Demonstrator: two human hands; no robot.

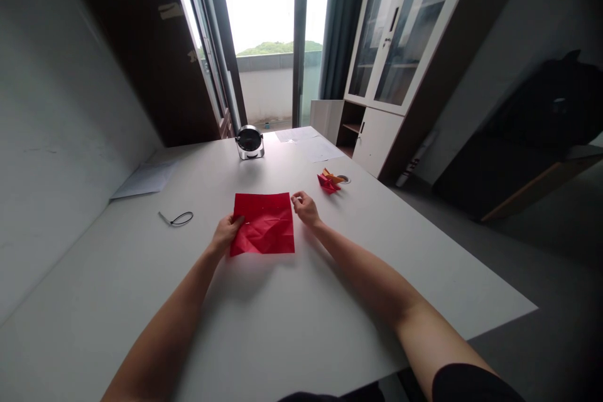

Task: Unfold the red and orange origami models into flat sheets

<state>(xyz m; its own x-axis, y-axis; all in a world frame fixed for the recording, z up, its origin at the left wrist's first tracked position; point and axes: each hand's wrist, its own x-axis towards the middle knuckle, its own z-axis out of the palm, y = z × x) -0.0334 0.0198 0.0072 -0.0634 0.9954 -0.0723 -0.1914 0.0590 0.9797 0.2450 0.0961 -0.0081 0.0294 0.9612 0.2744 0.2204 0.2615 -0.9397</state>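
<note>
A square sheet of red paper (266, 229), marked with creases, is held slightly raised and tilted over the white table. My left hand (227, 231) grips its left edge, thumb on the upper face and fingers behind. Beside the right edge, near the upper corner, is my right hand (306, 207) with its fingers curled in a pinch. Whether those fingertips touch the paper or hold anything cannot be made out. Beyond my right hand lie small folded paper pieces, one red (328, 184) and one orange (333, 177).
The white table (282, 333) runs toward a window. A round black device on a silver stand (249, 141) stands at the back. To the left lie a looped dark cord (181, 220) and papers (144, 179); more sheets (323, 149) lie back right. A glass-door cabinet (377, 107) stands beyond.
</note>
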